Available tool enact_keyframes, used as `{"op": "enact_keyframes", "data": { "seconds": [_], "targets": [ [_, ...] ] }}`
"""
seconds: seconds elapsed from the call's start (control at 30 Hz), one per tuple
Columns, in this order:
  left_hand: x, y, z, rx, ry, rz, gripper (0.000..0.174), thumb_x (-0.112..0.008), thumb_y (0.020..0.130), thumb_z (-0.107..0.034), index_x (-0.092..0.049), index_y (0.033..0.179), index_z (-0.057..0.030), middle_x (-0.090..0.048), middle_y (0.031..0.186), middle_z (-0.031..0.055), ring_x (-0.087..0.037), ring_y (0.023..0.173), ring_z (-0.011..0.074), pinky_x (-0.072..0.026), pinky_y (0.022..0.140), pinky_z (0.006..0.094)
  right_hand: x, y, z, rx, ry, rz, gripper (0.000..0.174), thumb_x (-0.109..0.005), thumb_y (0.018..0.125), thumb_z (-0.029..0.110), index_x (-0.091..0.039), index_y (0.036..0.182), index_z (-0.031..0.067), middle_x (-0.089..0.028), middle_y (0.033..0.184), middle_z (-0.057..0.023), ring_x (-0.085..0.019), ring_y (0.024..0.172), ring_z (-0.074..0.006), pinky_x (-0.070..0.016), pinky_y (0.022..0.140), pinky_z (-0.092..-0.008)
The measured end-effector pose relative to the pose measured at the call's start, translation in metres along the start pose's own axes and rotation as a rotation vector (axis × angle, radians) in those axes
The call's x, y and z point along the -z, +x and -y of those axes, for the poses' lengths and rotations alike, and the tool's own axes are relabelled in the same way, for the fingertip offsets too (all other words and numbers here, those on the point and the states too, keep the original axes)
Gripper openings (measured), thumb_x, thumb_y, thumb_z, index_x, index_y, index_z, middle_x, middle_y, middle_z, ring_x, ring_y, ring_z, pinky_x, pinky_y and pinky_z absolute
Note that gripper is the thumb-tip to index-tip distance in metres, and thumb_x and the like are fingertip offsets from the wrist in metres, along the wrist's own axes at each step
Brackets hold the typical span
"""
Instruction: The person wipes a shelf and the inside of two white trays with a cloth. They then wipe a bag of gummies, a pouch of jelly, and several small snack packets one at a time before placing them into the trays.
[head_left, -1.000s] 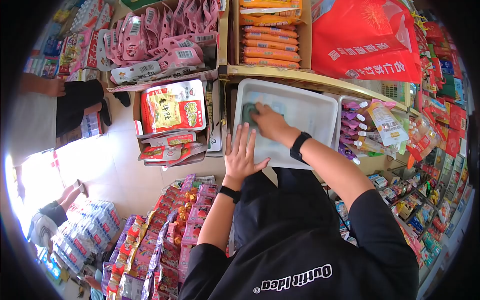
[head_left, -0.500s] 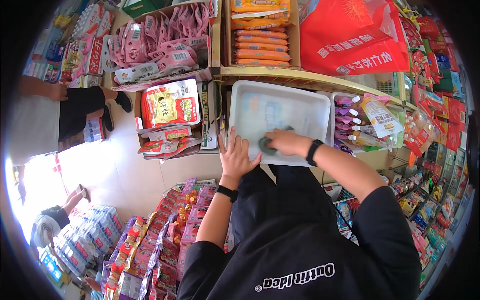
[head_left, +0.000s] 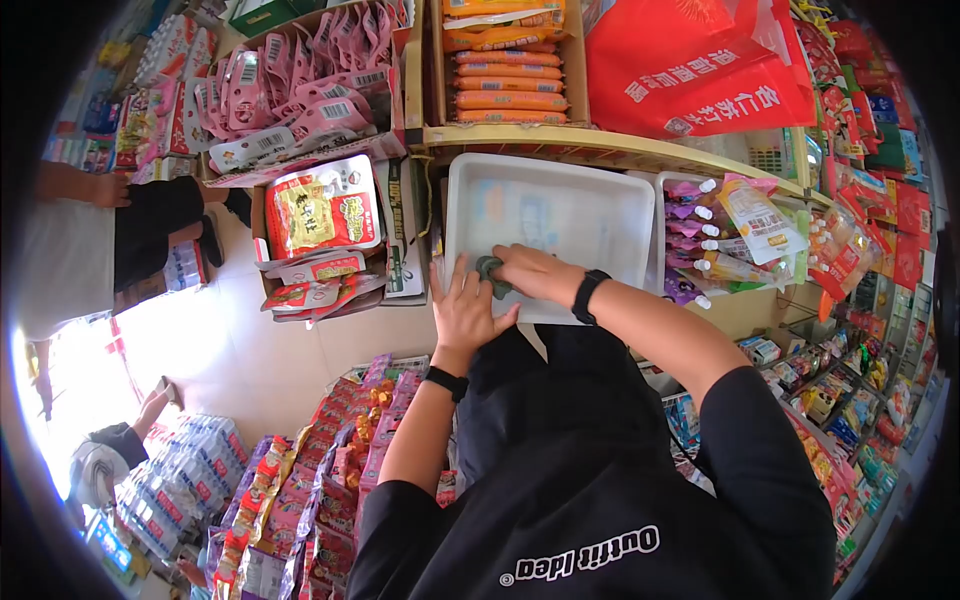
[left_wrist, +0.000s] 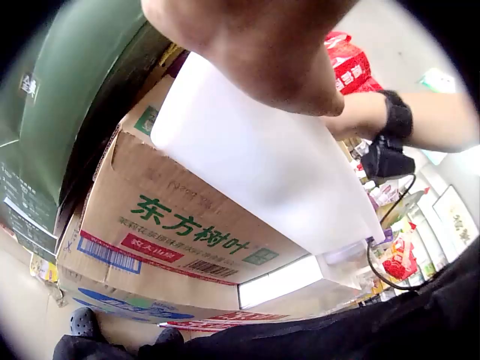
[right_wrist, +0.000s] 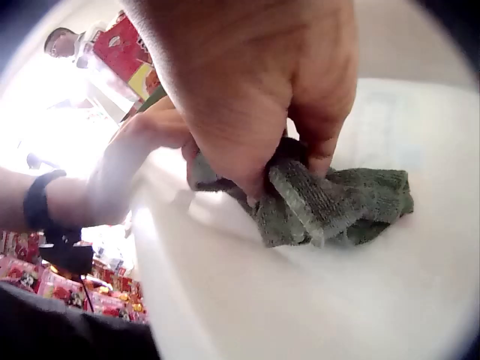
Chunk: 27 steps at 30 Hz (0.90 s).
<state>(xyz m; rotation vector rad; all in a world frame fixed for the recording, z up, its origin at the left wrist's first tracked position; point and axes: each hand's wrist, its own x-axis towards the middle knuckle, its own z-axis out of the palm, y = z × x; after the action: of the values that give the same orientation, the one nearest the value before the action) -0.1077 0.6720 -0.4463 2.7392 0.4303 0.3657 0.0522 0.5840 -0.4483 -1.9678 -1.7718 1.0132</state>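
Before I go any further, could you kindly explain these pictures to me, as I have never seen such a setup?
Of course. There is no robot here, just a person's two bare hands. The wide picture looks down from the head; the other two are taken from the wrists.

In the head view, the left hand is at the near left corner of a white tray. Packets stand to the tray's left, capped pouches to its right.

The left wrist view shows the tray's outside above a cardboard box.

In the right wrist view, the right hand holds a grey-green cloth against the tray's inside.
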Motion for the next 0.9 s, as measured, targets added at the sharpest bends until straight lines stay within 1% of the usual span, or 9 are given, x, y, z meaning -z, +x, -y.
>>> {"op": "enact_keyframes", "data": {
  "seconds": [0.1, 0.2, 0.3, 0.5, 0.57, 0.6, 0.67, 0.8, 0.9],
  "targets": [
    [0.002, 0.001, 0.004, -0.068, -0.030, -0.053, 0.059, -0.059, 0.074, -0.064, -0.063, 0.073, -0.0049, -0.062, 0.084, 0.0100, -0.057, 0.111, 0.0291, -0.0234, 0.106, 0.0643, 0.011, 0.018, -0.008, 0.034, -0.032, 0.050, 0.012, -0.059, 0.074, 0.004, -0.067, 0.083, 0.0051, -0.057, 0.095, -0.0158, -0.060, 0.086, -0.0360, -0.0497, 0.072, -0.0425],
    [0.004, -0.001, 0.008, -0.108, -0.069, 0.058, 0.067, -0.060, 0.069, -0.071, -0.063, 0.070, -0.0041, -0.062, 0.076, 0.0104, -0.061, 0.100, 0.0287, -0.0251, 0.105, 0.0646, 0.021, 0.038, -0.017, -0.031, -0.021, -0.131, 0.024, -0.059, 0.069, -0.002, -0.069, 0.089, 0.0064, -0.055, 0.093, -0.0170, -0.059, 0.088, -0.0368, -0.0491, 0.075, -0.0433],
    [0.005, 0.000, 0.010, -0.140, -0.088, 0.019, 0.068, -0.063, 0.065, -0.072, -0.062, 0.067, -0.0037, -0.062, 0.071, 0.0094, -0.063, 0.090, 0.0276, -0.0268, 0.105, 0.0640, 0.030, 0.054, -0.027, -0.070, -0.092, -0.200, 0.015, -0.059, 0.073, 0.001, -0.067, 0.083, 0.0062, -0.057, 0.094, -0.0162, -0.060, 0.088, -0.0365, -0.0510, 0.074, -0.0438],
    [0.003, 0.003, 0.006, -0.120, -0.091, 0.004, 0.066, -0.066, 0.063, -0.071, -0.061, 0.065, -0.0047, -0.060, 0.068, 0.0074, -0.062, 0.082, 0.0241, -0.0297, 0.104, 0.0623, 0.034, 0.071, -0.026, -0.278, -0.335, -0.253, 0.015, -0.059, 0.077, 0.001, -0.067, 0.089, 0.0057, -0.058, 0.108, -0.0159, -0.062, 0.093, -0.0346, -0.0543, 0.079, -0.0415],
    [0.000, 0.005, 0.006, -0.108, -0.096, 0.002, 0.066, -0.065, 0.063, -0.071, -0.060, 0.063, -0.0048, -0.057, 0.066, 0.0069, -0.060, 0.077, 0.0234, -0.0296, 0.105, 0.0618, 0.020, 0.072, -0.022, -0.299, -0.330, -0.468, 0.018, -0.057, 0.073, -0.002, -0.067, 0.086, 0.0062, -0.057, 0.099, -0.0173, -0.061, 0.089, -0.0359, -0.0527, 0.076, -0.0422],
    [0.000, 0.003, 0.006, -0.105, -0.102, 0.005, 0.066, -0.064, 0.063, -0.071, -0.058, 0.062, -0.0048, -0.053, 0.063, 0.0064, -0.057, 0.072, 0.0227, -0.0295, 0.105, 0.0614, 0.015, 0.064, -0.020, -0.296, -0.329, -0.461, 0.018, -0.057, 0.073, -0.002, -0.067, 0.086, 0.0062, -0.057, 0.099, -0.0173, -0.061, 0.089, -0.0359, -0.0527, 0.076, -0.0422],
    [0.000, 0.000, 0.007, -0.095, -0.096, 0.010, 0.066, -0.063, 0.062, -0.072, -0.058, 0.061, -0.0052, -0.053, 0.062, 0.0061, -0.056, 0.070, 0.0224, -0.0301, 0.105, 0.0607, 0.016, 0.036, -0.022, -0.086, -0.307, -0.074, 0.016, -0.058, 0.075, 0.003, -0.069, 0.086, 0.0067, -0.058, 0.108, -0.0162, -0.061, 0.093, -0.0356, -0.0538, 0.077, -0.0423],
    [0.000, 0.002, 0.007, -0.100, -0.088, -0.018, 0.067, -0.063, 0.060, -0.073, -0.058, 0.061, -0.0062, -0.051, 0.060, 0.0057, -0.055, 0.067, 0.0226, -0.0323, 0.104, 0.0587, 0.005, -0.033, -0.028, 0.018, -0.186, 0.084, 0.012, -0.061, 0.076, 0.007, -0.070, 0.084, 0.0085, -0.058, 0.099, -0.0115, -0.061, 0.089, -0.0339, -0.0513, 0.078, -0.0406],
    [-0.001, 0.001, 0.006, -0.082, -0.109, -0.046, 0.069, -0.062, 0.062, -0.074, -0.056, 0.059, -0.0061, -0.053, 0.060, 0.0078, -0.055, 0.066, 0.0249, -0.0360, 0.100, 0.0576, 0.032, -0.072, -0.049, -0.180, -0.078, 0.155, 0.012, -0.062, 0.074, 0.006, -0.068, 0.084, 0.0050, -0.060, 0.099, -0.0131, -0.060, 0.094, -0.0354, -0.0497, 0.080, -0.0402]
  ]
}}
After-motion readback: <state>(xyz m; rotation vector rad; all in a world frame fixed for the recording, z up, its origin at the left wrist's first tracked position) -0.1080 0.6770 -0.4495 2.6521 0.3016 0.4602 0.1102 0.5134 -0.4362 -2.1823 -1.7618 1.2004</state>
